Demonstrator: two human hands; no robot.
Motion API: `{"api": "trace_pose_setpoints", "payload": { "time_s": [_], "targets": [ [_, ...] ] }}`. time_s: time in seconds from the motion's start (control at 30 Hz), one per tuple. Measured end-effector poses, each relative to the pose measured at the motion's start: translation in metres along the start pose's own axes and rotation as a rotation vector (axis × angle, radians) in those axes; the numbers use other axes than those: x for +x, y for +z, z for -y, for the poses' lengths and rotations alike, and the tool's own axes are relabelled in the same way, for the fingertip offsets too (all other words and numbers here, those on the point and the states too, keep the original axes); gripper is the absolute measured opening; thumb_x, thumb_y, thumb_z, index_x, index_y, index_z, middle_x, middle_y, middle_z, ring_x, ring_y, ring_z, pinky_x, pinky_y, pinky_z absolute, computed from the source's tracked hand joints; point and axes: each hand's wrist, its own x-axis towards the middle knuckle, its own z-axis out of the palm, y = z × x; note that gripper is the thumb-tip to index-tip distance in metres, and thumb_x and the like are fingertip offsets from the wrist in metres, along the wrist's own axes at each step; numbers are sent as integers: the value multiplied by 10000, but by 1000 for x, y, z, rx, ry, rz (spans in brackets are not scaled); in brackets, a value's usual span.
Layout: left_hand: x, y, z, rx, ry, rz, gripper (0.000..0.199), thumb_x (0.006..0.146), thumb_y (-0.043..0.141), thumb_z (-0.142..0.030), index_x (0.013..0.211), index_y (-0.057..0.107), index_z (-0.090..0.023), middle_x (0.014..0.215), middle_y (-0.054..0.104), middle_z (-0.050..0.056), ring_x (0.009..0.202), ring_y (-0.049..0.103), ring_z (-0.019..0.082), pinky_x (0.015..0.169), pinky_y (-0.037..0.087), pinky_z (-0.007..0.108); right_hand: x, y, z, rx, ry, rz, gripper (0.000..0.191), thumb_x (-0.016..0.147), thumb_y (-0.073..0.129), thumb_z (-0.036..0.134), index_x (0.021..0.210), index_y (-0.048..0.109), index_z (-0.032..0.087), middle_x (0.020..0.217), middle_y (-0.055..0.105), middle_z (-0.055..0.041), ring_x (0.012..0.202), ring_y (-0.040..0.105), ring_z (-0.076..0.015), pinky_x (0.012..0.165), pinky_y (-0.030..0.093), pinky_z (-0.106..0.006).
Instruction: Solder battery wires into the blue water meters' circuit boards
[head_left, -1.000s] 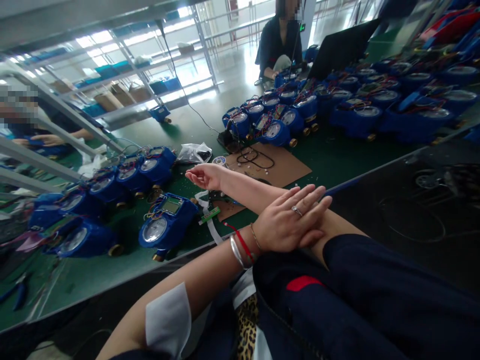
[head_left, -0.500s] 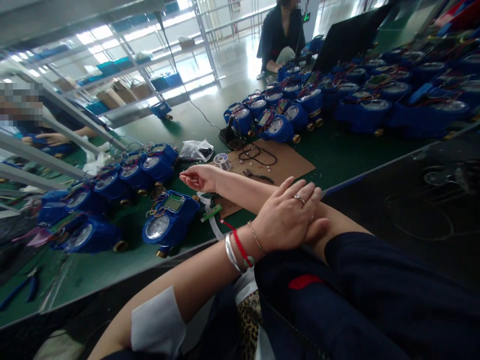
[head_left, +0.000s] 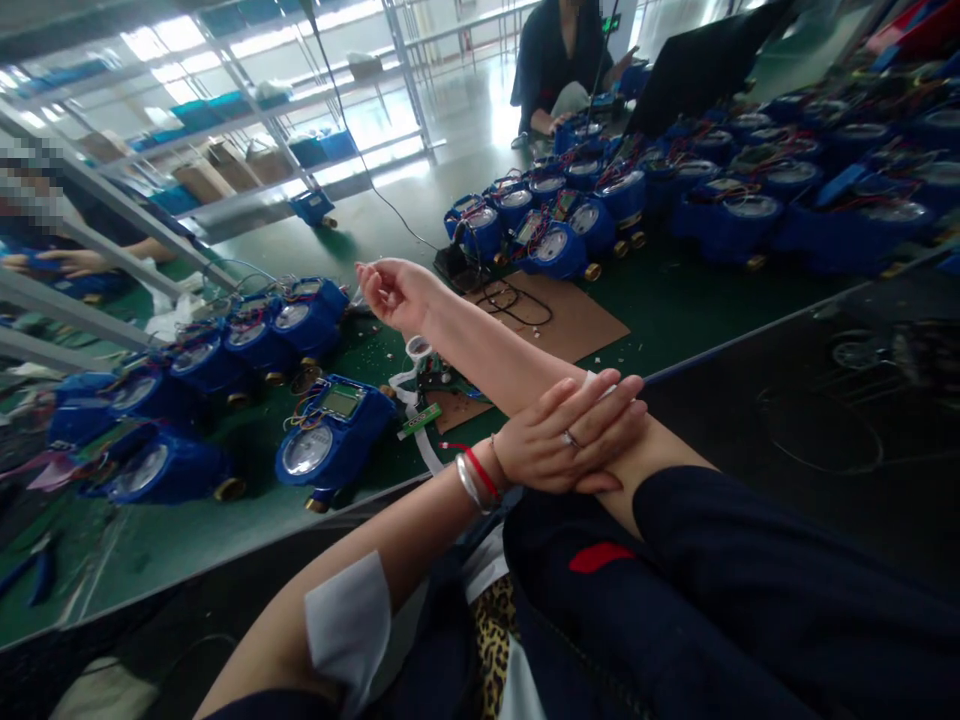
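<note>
My left hand (head_left: 566, 435), with a ring and wrist bracelets, lies with fingers stretched out across my right forearm (head_left: 495, 350). A small white patch shows by its fingertips; I cannot tell what it is. My right hand (head_left: 399, 295) hovers over the table, palm up, fingers loosely curled, with nothing seen in it. Below it are a roll of white tape or solder (head_left: 418, 348) and a small green circuit board (head_left: 420, 421) on a pale strip. A blue water meter (head_left: 334, 440) with display, loose wires and brass ends lies left of these.
More blue meters stand in a row at left (head_left: 251, 335) and in a large group (head_left: 555, 245) at right. A brown cardboard sheet (head_left: 589, 325) bears a black cable (head_left: 536, 318). Blue-handled pliers (head_left: 37, 570) lie at left. One person (head_left: 559, 70) sits opposite; another's hands (head_left: 82, 262) show at left.
My right hand has risen away from the table and its fingers have curled more. My left hand still rests on the right forearm, shifted slightly. The view has tilted a little.
</note>
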Motion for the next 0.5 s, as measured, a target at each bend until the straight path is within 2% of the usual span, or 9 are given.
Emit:
{"api": "trace_pose_setpoints", "payload": {
  "time_s": [0.07, 0.13, 0.2, 0.27, 0.3, 0.37, 0.43, 0.47, 0.5],
  "targets": [
    [-1, 9, 6, 1, 43, -13, 772, 871, 414, -605, 1483, 208, -182, 1517, 289, 76, 1426, 209, 250, 1151, 268, 412, 0, 3, 5, 5, -55, -10, 180, 934, 400, 61, 817, 535, 84, 561, 507, 66, 457, 490, 8, 455, 431, -26],
    [2, 7, 7, 37, 49, -27, 749, 883, 390, -599, 1471, 243, -158, 1521, 277, 81, 1431, 180, 249, 1149, 275, 424, -4, 4, 10, -69, -121, -57, 252, 948, 371, 66, 759, 536, 71, 545, 511, 71, 453, 491, 21, 469, 416, -12],
    [7, -7, 5, 74, 51, 16, 691, 910, 358, -562, 1442, 310, -124, 1516, 289, 84, 1435, 153, 229, 1159, 261, 421, -16, 6, 14, -285, -230, -119, 328, 947, 348, 72, 687, 547, 54, 545, 544, 73, 468, 503, 45, 506, 384, 12],
    [10, -29, 0, 88, 33, 113, 623, 933, 343, -510, 1401, 385, -102, 1503, 320, 81, 1435, 144, 200, 1165, 248, 399, -34, 9, 16, -625, -333, -170, 394, 917, 300, 72, 624, 561, 38, 593, 606, 70, 510, 515, 88, 548, 311, 31],
    [10, -40, -1, 88, 2, 158, 588, 940, 345, -482, 1381, 416, -99, 1494, 339, 81, 1431, 156, 188, 1160, 258, 384, -45, 9, 17, -670, -314, -130, 436, 897, 257, 97, 585, 553, 25, 648, 642, 60, 513, 498, 117, 549, 261, 32],
    [5, -57, 1, 87, -161, 211, 501, 955, 341, -410, 1337, 480, -118, 1458, 399, 90, 1395, 276, 165, 1119, 325, 335, -62, 7, 21, -709, -233, -18, 505, 854, 135, 89, 507, 477, -41, 825, 680, -1, 478, 404, 165, 512, 226, -42],
    [-6, -63, 11, 91, -432, 199, 474, 960, 255, -350, 1260, 555, -139, 1363, 517, 72, 1250, 491, 130, 1009, 415, 241, -71, 1, 27, -760, -184, 50, 496, 821, 83, 107, 435, 320, -97, 1011, 595, -109, 475, 366, 153, 451, 266, -178],
    [-12, -62, 19, 97, -578, 176, 567, 937, 146, -359, 1201, 596, -137, 1289, 580, 44, 1155, 563, 115, 925, 447, 206, -73, -2, 30, -937, -241, 19, 506, 833, 150, 167, 419, 260, -101, 1099, 543, -138, 494, 405, 138, 431, 262, -208],
    [-18, -60, 27, 107, -740, 146, 802, 839, -62, -369, 1095, 649, -101, 1189, 628, -31, 1095, 576, 119, 846, 428, 173, -74, -3, 30, -1140, -334, 5, 564, 836, 271, 270, 402, 237, -88, 1198, 508, -125, 546, 497, 94, 426, 233, -183]
  ]
}}
